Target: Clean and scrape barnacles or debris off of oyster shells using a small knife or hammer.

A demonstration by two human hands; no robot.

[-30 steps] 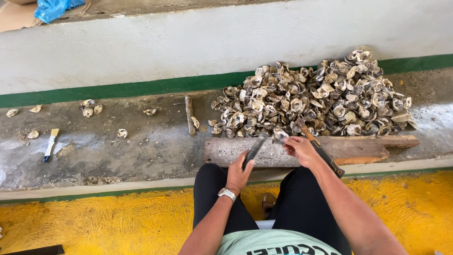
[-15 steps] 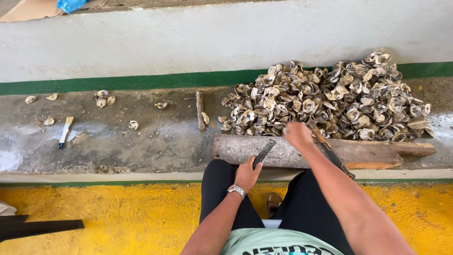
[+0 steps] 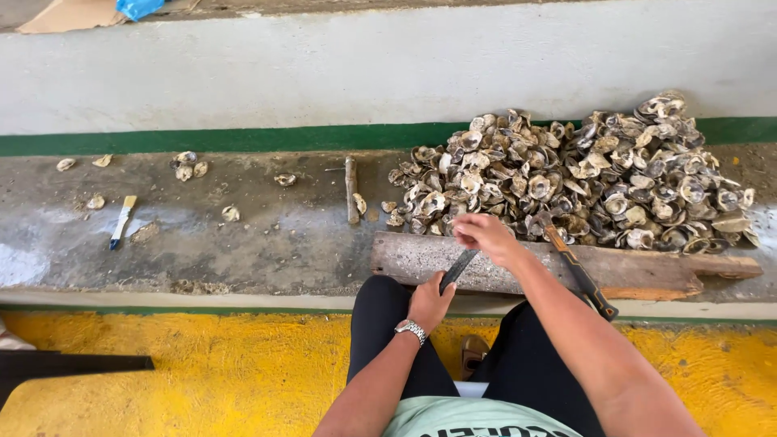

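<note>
Left hand: our left hand (image 3: 429,301) is closed around the handle of a dark flat blade (image 3: 459,268), which slants up and to the right toward the other hand.
Right hand: our right hand (image 3: 486,236) is curled shut over the blade's upper end; it seems to pinch a small shell, though the fingers hide whatever is inside.
Board: a weathered wooden board (image 3: 647,273) lies along the ledge just under both hands.
Hammer: a hammer with an orange and black handle (image 3: 576,269) rests on the board, beside our right forearm.
Shell pile: a large heap of oyster shells (image 3: 583,174) sits directly behind the board.
Ledge: the grey concrete ledge (image 3: 267,243) carries scattered shells and, well to the left, a small knife with a pale handle (image 3: 122,221).
</note>
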